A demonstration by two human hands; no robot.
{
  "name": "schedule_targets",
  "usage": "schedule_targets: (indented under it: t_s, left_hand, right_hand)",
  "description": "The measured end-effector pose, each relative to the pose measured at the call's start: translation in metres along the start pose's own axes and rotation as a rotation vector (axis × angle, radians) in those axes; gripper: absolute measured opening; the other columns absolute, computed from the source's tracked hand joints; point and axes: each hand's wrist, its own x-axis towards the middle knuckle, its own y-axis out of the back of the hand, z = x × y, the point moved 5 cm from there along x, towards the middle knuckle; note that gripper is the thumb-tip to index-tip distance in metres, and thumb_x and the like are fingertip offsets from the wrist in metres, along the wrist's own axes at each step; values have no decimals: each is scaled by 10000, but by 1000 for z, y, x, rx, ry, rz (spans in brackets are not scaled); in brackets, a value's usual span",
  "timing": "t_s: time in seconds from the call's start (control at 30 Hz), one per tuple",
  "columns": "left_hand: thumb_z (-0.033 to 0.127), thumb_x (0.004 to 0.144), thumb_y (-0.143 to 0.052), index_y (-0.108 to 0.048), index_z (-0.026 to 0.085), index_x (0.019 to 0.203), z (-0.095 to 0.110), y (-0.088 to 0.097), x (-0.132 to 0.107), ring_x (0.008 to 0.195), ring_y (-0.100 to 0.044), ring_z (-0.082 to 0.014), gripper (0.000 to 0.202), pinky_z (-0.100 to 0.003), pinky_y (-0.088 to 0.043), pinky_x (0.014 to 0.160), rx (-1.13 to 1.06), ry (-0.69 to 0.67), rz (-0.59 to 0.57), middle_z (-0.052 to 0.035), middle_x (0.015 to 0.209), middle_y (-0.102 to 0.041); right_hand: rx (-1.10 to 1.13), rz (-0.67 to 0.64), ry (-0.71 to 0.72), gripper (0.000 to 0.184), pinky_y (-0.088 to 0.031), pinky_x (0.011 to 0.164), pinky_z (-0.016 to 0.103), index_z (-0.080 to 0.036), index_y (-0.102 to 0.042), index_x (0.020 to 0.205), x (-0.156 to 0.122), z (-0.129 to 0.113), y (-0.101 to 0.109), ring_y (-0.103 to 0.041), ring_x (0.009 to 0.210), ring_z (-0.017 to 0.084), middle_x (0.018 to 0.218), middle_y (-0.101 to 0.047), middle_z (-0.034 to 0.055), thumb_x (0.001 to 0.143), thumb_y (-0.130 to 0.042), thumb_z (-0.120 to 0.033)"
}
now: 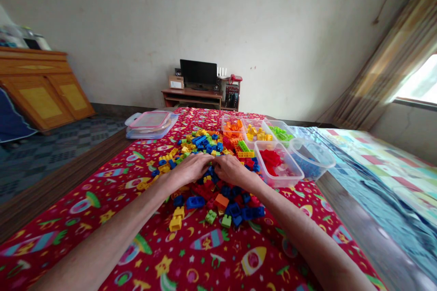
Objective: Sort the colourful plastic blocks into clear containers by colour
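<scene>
A heap of loose plastic building bricks [208, 163] in blue, red, yellow, orange and green lies on a red patterned cloth [191, 254]. Both my hands rest on the middle of the heap, palms down, fingertips meeting. My left hand [191, 168] has its fingers curled over some bricks; my right hand [232, 169] is likewise curled onto the pile. What either hand grips is hidden under the fingers. Clear tubs stand just beyond: one with red bricks [278, 163], one with blue [312, 158], and others with orange [232, 126], yellow [256, 132] and green [282, 132].
Stacked container lids [150, 124] lie at the cloth's far left. A quilted bed surface [382, 163] lies to the right. Against the far wall stand a low desk with a monitor [198, 73] and a wooden cabinet [41, 86] at the left.
</scene>
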Motion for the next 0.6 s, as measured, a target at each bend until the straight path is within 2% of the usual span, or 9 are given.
schedule_targets:
  t_s: [0.17,0.27,0.37,0.5,0.6]
  left_hand:
    - [97,813,-522,-615,167,1132,-10,-11,0,1000,-627,-218,340,-322,-489,885,-43,26,61,-90,1060,-684]
    - [45,769,-509,-620,173,1110,-16,-17,-2,1032,-613,-207,381,-325,-477,924,-62,25,124,-82,1069,-677]
    - [21,745,-491,-640,181,1046,-15,-11,-2,1020,-613,-199,372,-314,-472,922,-72,10,168,-68,1042,-680]
    - [25,729,-486,-667,180,913,-10,1,0,894,-641,-190,301,-271,-484,821,-90,43,135,-50,892,-691]
    - [20,703,-487,-673,189,886,-11,6,1,856,-648,-193,311,-259,-473,775,-107,83,128,-45,864,-697]
  right_hand:
    - [-16,-16,-1,306,-419,665,268,-134,-655,991,-1,0,2,-665,842,212,935,-710,135,879,-374,-183]
    - [-11,-13,-14,323,-416,664,263,-141,-661,993,-2,1,3,-664,837,204,937,-710,129,898,-358,-205]
    - [3,-7,-27,329,-414,667,260,-144,-665,1002,-3,2,3,-662,839,204,936,-710,125,902,-361,-219]
    - [43,-17,-15,309,-414,685,249,-146,-681,987,-3,4,3,-655,840,192,912,-712,115,877,-397,-199]
    - [95,-20,-3,300,-419,715,239,-157,-692,1005,-2,5,5,-652,863,182,922,-717,99,852,-436,-183]
